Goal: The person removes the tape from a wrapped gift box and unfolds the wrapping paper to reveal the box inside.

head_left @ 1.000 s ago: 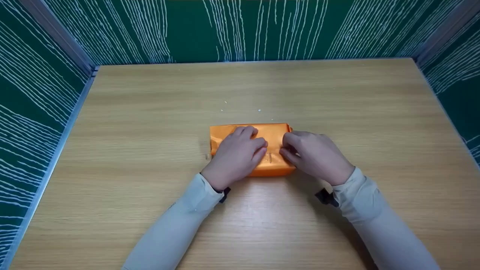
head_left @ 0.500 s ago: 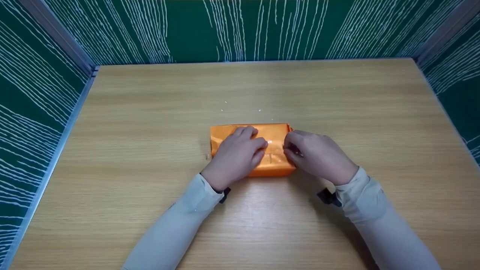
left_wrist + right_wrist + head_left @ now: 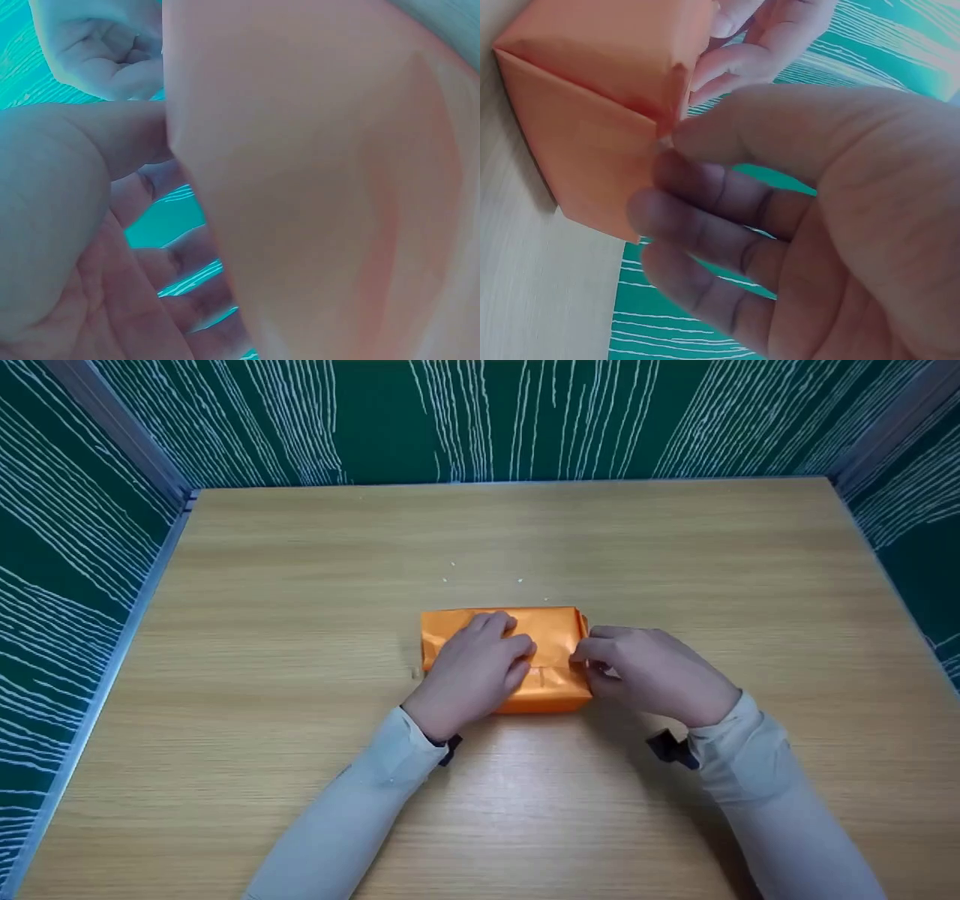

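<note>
An orange paper-wrapped package (image 3: 551, 694) lies near the middle of the table, with folded seams across its top and right end. Over its left and middle part rests my left hand (image 3: 476, 671), fingers spread and slightly bent on the upper face. The left wrist view shows that thumb (image 3: 139, 131) against the paper edge. At the right end my right hand (image 3: 649, 671) pinches the package's edge between thumb and forefinger. Its other fingers (image 3: 697, 225) lie close to the folded end flap (image 3: 592, 165) in the right wrist view. Whether something thin sits between the fingertips is unclear.
The wooden table (image 3: 315, 562) carries a few tiny white scraps (image 3: 520, 580) behind the package. Green panels with white streaks (image 3: 495, 424) enclose the back and both sides. A black wrist strap (image 3: 671, 748) shows at the right sleeve.
My right hand has shifted rightward from the top of the package to its right end, with the forefinger now extended onto the edge. The left hand and package stay in place.
</note>
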A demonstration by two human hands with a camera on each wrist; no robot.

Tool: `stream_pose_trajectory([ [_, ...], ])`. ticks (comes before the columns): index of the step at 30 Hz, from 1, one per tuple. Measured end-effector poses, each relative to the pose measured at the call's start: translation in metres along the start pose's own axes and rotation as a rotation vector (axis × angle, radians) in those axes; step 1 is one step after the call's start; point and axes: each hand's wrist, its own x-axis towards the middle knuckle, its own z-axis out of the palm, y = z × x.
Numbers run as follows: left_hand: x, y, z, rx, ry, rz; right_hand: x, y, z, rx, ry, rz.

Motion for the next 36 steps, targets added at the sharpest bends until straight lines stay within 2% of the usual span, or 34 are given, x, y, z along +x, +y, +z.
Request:
stream_pose_trajectory([
  [9,0.0,0.0,-0.001,-0.012,-0.018,-0.008,0.008,-0.005,0.013,-0.009,0.134,0.037],
  [19,0.001,0.0,-0.002,-0.009,-0.037,-0.021,0.011,-0.006,0.013,0.021,0.099,0.136],
  [28,0.001,0.0,0.0,-0.011,-0.007,-0.011,0.01,-0.007,0.013,0.046,0.15,0.09],
  [36,0.001,-0.001,0.002,0.003,-0.006,-0.002,0.006,-0.005,0.009,0.066,0.124,0.099],
])
